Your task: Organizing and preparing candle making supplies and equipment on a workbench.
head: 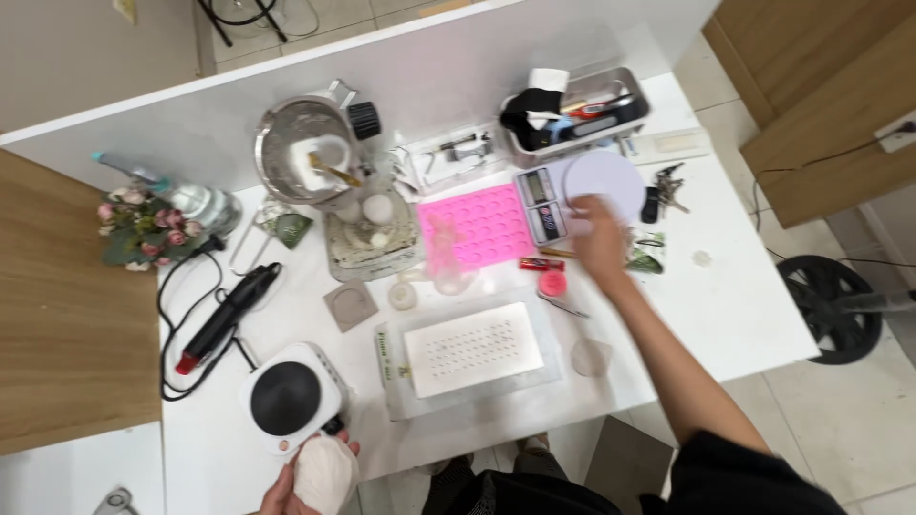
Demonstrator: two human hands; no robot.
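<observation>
My right hand [599, 238] reaches across the white table [735, 315] to the small digital scale [544, 202] with a round white plate [605, 181] on it; the fingers rest at the plate's near edge. My left hand [305, 477] is at the table's front edge, closed around a white lumpy bundle [324, 469], beside a small white hotplate with a black top [286, 396]. A pink silicone mould [489, 224] lies left of the scale. A white tray with rows of small holes [472, 351] sits in front of me.
A metal pot with a spoon [307, 153] stands at the back. A black and red hot-air tool [229, 310] and its cable lie left. A metal bin of tools [582, 110], keys [666, 186], a pink lid [551, 282] and artificial flowers [143, 229] surround the work area.
</observation>
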